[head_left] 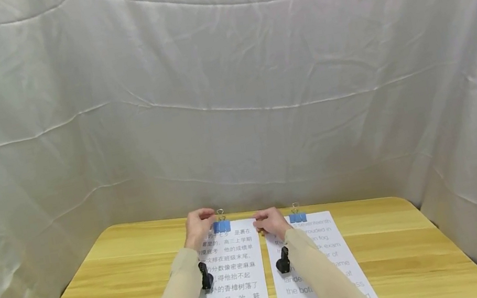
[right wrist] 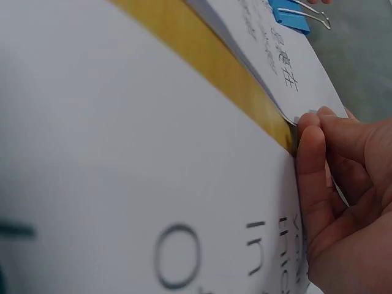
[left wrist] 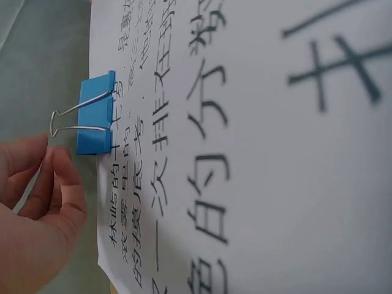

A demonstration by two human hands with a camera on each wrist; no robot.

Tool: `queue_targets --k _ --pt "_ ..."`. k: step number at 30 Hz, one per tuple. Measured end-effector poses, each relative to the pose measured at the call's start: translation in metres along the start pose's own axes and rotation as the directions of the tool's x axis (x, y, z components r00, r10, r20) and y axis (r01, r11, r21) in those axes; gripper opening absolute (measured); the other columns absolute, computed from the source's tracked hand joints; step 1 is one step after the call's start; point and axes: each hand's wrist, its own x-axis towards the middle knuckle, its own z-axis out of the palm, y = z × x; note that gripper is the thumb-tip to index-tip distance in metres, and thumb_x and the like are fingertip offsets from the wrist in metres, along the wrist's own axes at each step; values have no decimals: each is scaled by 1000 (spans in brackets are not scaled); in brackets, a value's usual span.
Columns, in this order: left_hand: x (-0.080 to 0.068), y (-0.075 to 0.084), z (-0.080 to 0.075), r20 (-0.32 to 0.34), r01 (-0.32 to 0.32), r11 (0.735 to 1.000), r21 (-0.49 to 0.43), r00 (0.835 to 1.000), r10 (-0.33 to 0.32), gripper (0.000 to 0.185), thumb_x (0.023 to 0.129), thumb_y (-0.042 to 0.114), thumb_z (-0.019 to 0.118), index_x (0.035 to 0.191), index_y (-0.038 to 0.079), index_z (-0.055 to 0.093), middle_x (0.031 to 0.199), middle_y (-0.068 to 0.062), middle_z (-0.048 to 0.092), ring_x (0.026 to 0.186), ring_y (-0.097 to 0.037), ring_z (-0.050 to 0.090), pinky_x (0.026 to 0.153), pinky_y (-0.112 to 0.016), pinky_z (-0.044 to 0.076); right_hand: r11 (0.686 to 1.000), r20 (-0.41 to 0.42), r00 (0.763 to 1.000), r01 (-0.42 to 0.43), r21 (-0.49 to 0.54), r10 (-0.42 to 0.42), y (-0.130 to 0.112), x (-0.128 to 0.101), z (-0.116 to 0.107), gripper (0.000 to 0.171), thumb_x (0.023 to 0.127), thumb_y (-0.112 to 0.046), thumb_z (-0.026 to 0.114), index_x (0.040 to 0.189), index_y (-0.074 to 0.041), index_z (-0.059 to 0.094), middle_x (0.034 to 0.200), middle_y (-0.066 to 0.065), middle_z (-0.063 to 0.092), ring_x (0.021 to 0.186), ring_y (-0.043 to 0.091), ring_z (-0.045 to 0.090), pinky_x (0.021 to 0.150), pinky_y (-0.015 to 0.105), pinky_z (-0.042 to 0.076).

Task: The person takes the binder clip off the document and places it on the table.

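Two stacks of printed sheets lie side by side on the worktop (head_left: pixel 99 280), each with a blue clip at its far edge; my left hand (head_left: pixel 198 227), fingers loosely curled and holding nothing, hovers just beside the left clip (left wrist: pixel 96 114); I judge thumb and forefinger should squeeze both wire loops squarely. My right hand (head_left: pixel 272 222) has its fingers curled at the right stack (right wrist: pixel 122 184)'s near corner, the right clip (head_left: pixel 297 216) just beyond; whether it pinches the paper I cannot tell.
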Motion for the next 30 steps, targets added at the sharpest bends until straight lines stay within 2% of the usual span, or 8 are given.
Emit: queue_targets --k 2,9,11,17,25,30 --pt "0 1 2 11 -8 1000 -2 1000 8 28 91 4 64 119 0 67 115 -17 67 106 -30 63 94 -42 51 999 -10 1000 -27 43 28 1 -1 1 29 91 -7 68 119 -3 70 85 6 70 66 10 61 59 21 51" --pt "5 2 5 51 -24 999 -22 998 25 33 93 5 62 126 0 63 121 -17 66 115 -31 60 102 -44 46 996 -41 998 47 75 -44 1 -3 6 25 90 -4 68 114 3 71 93 12 73 72 11 65 66 22 55" --pt "6 0 5 60 -20 999 -32 998 22 34 93 5 63 127 0 62 120 -17 66 114 -30 61 102 -43 47 996 -38 998 45 82 -42 1 -4 8 25 90 -5 69 114 2 71 95 12 73 74 11 65 68 22 55" --pt "6 -3 -3 76 -4 998 -69 997 10 35 94 7 61 129 1 61 119 -17 66 111 -29 61 96 -40 49 996 -53 998 27 87 -23 -2 -3 19 24 90 -7 69 113 0 72 97 10 73 76 10 65 70 23 56" --pt "5 -5 -12 54 22 995 -100 998 -17 29 96 17 63 121 2 67 118 -15 66 104 -28 60 86 -38 52 989 -34 996 87 121 -84 -3 0 23 25 90 -5 68 113 5 70 97 14 72 78 14 68 71 26 57" --pt "8 -9 -16 96 15 996 -92 995 -6 28 96 21 64 116 2 68 114 -14 65 98 -26 57 80 -33 50 989 -23 998 66 129 -63 0 3 23 23 90 -5 68 112 3 71 97 13 72 77 12 68 72 25 57"
